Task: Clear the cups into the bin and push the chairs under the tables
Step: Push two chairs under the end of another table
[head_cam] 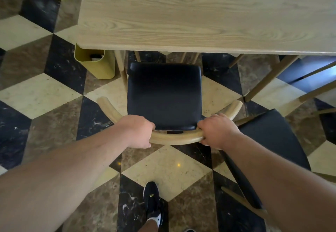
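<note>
Both hands hold the curved wooden backrest [174, 139] of the chair [164, 95]: the left hand [139, 131] has its grip closed around the left part, the right hand [216, 131] around the right. The chair's black seat lies mostly out from under the tabletop [200, 17]. A yellow bin [99, 68] stands far left, partly under the tabletop's corner.
</note>
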Action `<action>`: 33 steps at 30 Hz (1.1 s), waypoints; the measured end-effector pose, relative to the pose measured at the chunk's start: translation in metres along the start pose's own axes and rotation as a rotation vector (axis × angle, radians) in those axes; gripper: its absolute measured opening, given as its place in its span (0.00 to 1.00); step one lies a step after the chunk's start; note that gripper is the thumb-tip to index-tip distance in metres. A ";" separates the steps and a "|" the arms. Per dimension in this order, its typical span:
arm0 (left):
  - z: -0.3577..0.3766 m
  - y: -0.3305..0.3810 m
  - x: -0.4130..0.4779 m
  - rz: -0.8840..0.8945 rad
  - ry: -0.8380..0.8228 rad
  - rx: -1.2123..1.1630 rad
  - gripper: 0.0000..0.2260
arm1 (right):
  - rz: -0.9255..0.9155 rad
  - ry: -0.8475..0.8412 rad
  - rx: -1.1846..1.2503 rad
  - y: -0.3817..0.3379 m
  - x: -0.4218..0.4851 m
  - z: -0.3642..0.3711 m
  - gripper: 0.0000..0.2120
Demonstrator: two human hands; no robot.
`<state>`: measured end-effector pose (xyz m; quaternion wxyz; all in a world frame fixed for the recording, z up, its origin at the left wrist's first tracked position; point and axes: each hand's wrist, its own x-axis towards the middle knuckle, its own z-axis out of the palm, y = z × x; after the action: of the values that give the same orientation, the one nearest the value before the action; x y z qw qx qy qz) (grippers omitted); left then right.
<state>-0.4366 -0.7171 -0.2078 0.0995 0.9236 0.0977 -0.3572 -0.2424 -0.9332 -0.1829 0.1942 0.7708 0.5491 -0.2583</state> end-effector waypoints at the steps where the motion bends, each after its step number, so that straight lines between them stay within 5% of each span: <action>1: -0.005 -0.004 0.006 -0.001 0.010 -0.006 0.11 | 0.005 -0.006 0.007 0.005 0.007 -0.005 0.15; 14: -0.082 -0.074 0.073 -0.028 0.053 0.039 0.09 | 0.017 0.024 -0.057 0.043 0.097 -0.068 0.12; 23: -0.088 -0.083 0.101 0.066 0.065 0.063 0.05 | -0.067 -0.188 -0.055 0.078 0.131 -0.080 0.08; 33: -0.085 -0.087 0.102 0.108 0.021 0.050 0.08 | -0.126 -0.227 -0.058 0.082 0.134 -0.080 0.07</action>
<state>-0.3297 -0.6006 -0.2251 0.0944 0.9335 0.0396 -0.3437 -0.1146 -0.8130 -0.2007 0.2606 0.6947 0.5779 -0.3397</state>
